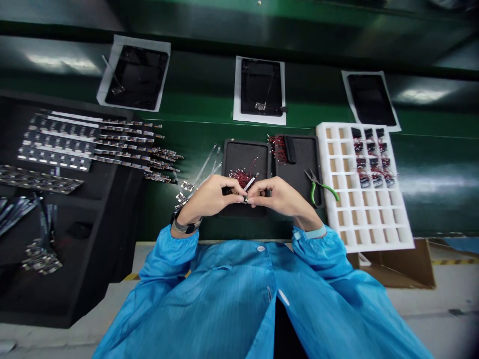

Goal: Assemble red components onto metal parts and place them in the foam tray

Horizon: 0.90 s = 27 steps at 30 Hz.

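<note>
My left hand and my right hand meet over the near part of a black tray. Their fingertips pinch a small circuit board with a pale ribbon strip rising from it; the fingers hide much of it. Just beyond the fingertips, a pile of small parts with red wires lies in the tray. Beside my left wrist are a few small boards with clear ribbon cables. Green-handled pliers rest on a second black tray, to the right of my right hand.
Right of the trays is a white foam tray, some cells filled with red-wired black parts. Three dark tablet-like panels lie on white sheets at the back. A dark stand on the left carries flex strips and circuit boards.
</note>
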Available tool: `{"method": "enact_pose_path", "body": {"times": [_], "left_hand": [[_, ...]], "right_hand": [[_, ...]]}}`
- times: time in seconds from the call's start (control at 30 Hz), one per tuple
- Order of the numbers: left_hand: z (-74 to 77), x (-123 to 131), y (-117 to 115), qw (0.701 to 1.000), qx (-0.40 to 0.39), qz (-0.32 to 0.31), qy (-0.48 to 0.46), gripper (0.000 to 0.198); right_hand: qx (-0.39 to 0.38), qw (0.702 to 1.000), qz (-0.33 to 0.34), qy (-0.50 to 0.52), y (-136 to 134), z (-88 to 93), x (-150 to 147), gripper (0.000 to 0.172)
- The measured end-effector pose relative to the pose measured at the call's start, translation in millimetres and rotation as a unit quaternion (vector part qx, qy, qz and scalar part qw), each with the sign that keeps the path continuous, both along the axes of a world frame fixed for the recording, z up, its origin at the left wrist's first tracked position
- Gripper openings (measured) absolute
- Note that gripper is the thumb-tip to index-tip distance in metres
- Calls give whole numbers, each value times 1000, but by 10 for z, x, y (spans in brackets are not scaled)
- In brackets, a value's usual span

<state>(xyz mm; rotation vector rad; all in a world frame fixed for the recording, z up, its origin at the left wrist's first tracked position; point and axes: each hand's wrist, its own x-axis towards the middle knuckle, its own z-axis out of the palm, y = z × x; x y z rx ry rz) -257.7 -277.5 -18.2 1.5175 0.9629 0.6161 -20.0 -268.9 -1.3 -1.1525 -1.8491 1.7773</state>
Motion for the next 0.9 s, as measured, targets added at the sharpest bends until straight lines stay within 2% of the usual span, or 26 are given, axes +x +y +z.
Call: {"method": "enact_pose_path", "body": {"times": [0.23, 0.33, 0.4, 0.47, 0.57, 0.63, 0.7, 0.77, 0.83, 0.9], "left_hand": [[-29, 40, -19, 1000, -7, -2, 0, 6], [37, 48, -17, 1000, -5, 5, 5, 5], [150, 62, -9, 1000, 6, 22, 3, 4], [312, 87, 11, 998, 28, 57, -2, 6], [598, 157, 87, 989, 93, 113, -2, 19], [791, 248, 200, 982, 148, 118, 16, 29], [973, 407, 384, 973, 201, 99, 49, 28], [1131, 671, 648, 963, 247, 80, 75, 23], [1236, 1067, 982, 957, 269, 67, 81, 21], [1263, 1601, 1363, 961, 261, 54, 72, 21]], "right_hand": [[7, 1000, 11, 5, -16, -77, 15, 20], [19, 1000, 17, 14, 12, -42, 42, 22], [69, 997, -5, 20, 74, -19, 138, 22], [163, 982, -92, -2, 170, -49, 313, 22], [294, 919, -249, -89, 332, -238, 638, 18], [327, 895, -269, -140, 411, -413, 801, 13], [343, 890, -242, -180, 445, -558, 880, 10], [364, 878, -224, -214, 440, -635, 893, 9], [383, 862, -225, -244, 419, -654, 883, 12], [388, 852, -222, -272, 398, -650, 878, 15]]}}
